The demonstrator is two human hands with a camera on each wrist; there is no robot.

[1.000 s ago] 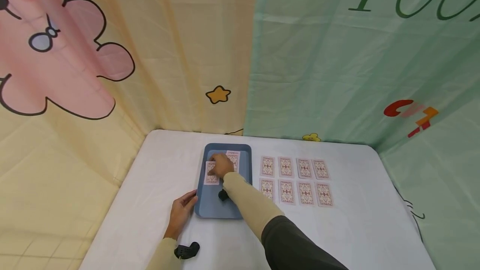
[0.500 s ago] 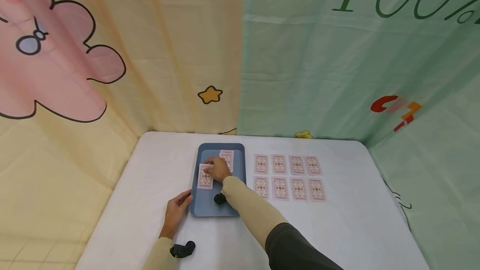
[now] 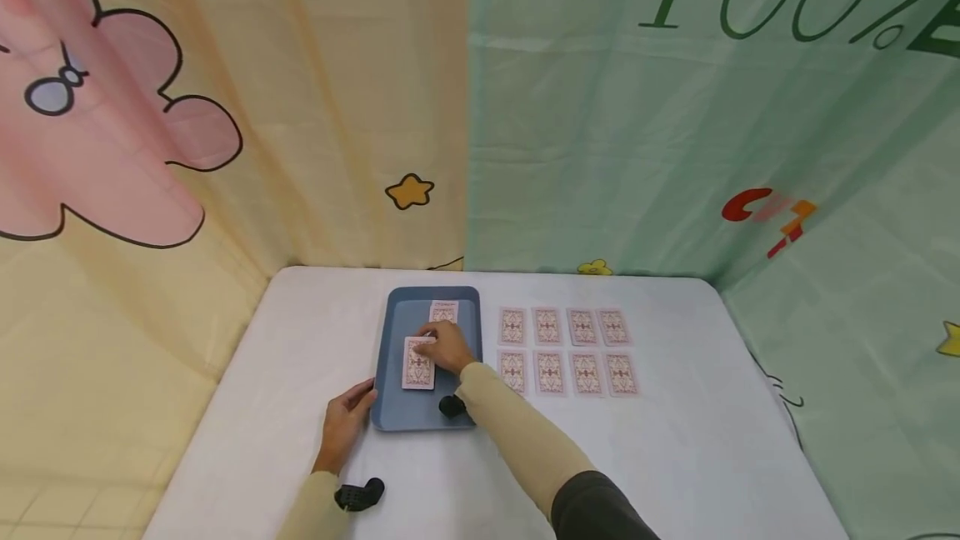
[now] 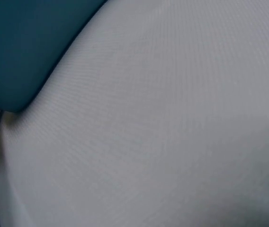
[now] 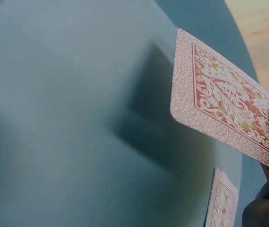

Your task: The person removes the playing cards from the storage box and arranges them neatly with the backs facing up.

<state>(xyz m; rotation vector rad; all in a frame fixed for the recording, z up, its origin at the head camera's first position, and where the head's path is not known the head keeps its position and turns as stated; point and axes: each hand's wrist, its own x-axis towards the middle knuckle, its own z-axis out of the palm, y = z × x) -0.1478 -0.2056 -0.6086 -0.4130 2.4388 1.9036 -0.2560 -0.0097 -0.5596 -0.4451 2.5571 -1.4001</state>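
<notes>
A playing card [image 3: 417, 367] with a red-patterned back is pinched between my right hand's [image 3: 448, 347] thumb and fingers. In the right wrist view this card [image 5: 229, 90] is tilted above the blue tray [image 5: 68, 118], casting a shadow on it. Another card [image 3: 444, 309] lies face down near the tray's far end, partly hidden behind the right hand. My left hand [image 3: 342, 423] touches the left edge of the blue tray [image 3: 412, 417] with fingers extended. The left wrist view catches just a tray corner [image 4: 25, 56] and a sliver of the hand at the left.
Right of the tray, several face-down cards [image 3: 567, 348] lie in two rows on the white tablecloth [image 3: 697, 440]. Printed curtains [image 3: 585, 132] stand behind and beside the table. A black wrist device [image 3: 360, 495] sits on the left wrist.
My right hand has drawn the pinched card toward the near side of the tray and raised it. The left hand stays at the tray's edge. The head view has shifted slightly.
</notes>
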